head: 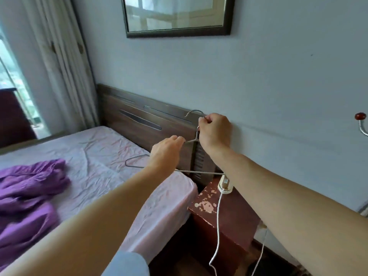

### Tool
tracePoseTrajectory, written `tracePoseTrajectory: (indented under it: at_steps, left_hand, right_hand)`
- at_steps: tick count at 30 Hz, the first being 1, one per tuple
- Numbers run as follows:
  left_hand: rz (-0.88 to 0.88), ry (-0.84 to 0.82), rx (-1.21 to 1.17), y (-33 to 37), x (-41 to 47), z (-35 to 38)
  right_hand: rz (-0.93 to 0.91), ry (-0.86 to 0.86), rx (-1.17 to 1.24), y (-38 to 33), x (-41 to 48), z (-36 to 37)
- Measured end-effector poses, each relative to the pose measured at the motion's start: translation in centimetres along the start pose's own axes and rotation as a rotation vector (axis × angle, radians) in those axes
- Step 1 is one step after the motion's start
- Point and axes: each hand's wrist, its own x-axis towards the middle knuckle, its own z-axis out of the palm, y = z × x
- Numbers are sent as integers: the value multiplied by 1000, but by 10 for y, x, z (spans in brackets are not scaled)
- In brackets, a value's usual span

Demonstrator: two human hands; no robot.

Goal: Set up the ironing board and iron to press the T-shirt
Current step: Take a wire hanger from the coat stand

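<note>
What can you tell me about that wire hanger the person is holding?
The hanger is thin, grey, bare metal wire, empty of clothing. The right hand pinches its neck just below the hook; the left hand grips its left shoulder. It is held tilted in the air over the bed's corner, in front of the wooden headboard.

Bedroom corner with bed and nightstand

A framed mirror [177, 15] hangs top centre; curtain [59, 62] upper left; wooden headboard [143, 120] mid-frame; chipped red nightstand [225, 214] lower centre.
</note>
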Motion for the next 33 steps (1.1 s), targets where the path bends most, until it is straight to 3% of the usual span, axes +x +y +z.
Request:
tracePoseTrajectory:
  at_steps: [9, 17, 21, 33]
  left_hand:
    - [-376, 80, 250, -51, -88, -75]
    - [-727, 133, 516, -38, -230, -160]
    - [-937, 161, 649, -20, -314, -210]
    - [-1350, 191, 1031, 77, -551, -356]
  right_hand:
    - [-204, -361, 191, -62, -56, 69]
    - [-309, -746, 405, -124, -182, 91]
    - [-400, -975, 507, -161, -267, 81]
    - [-586, -1443, 683, -271, -527, -6]
